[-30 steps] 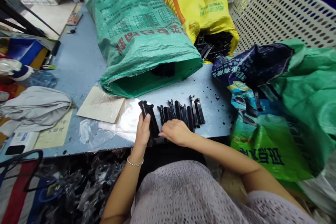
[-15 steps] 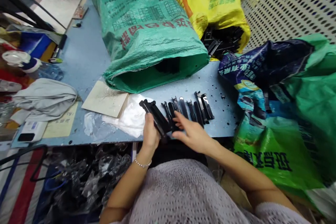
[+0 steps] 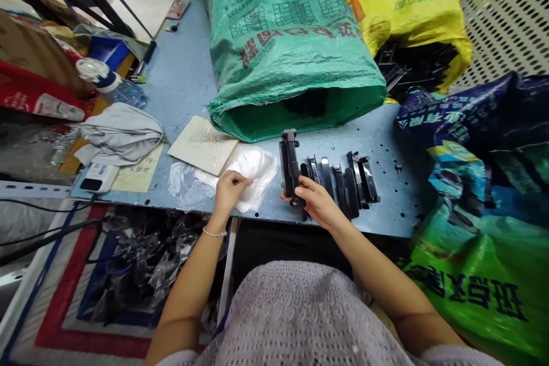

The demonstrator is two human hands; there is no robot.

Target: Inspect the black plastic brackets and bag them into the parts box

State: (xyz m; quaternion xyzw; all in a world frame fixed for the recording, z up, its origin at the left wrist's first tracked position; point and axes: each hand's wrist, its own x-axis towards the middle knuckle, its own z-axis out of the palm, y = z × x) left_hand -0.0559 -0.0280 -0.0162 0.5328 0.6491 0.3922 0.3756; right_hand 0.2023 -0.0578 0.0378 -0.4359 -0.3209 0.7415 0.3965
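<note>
My right hand (image 3: 317, 200) is wrapped round the lower end of a stack of long black parts (image 3: 290, 163), held upright over the table. At the edge of a pile of clear plastic bags (image 3: 257, 174), the fingers of my left hand (image 3: 232, 187) are pinched together; whether they grip a bag is too small to make out. Several more black parts (image 3: 352, 191) lie side by side on the blue table, just right of the held stack.
An open green sack (image 3: 291, 57) lies behind the hands, beside a yellow sack (image 3: 412, 0) of black parts. A beige card (image 3: 201, 146), grey cloth (image 3: 122, 134) and white device (image 3: 99, 176) are on the left. Green and blue bags (image 3: 472, 263) stand at right.
The black stack has passed from my left hand to my right hand. My left hand has moved left to the plastic bags. The camera view has shifted left.
</note>
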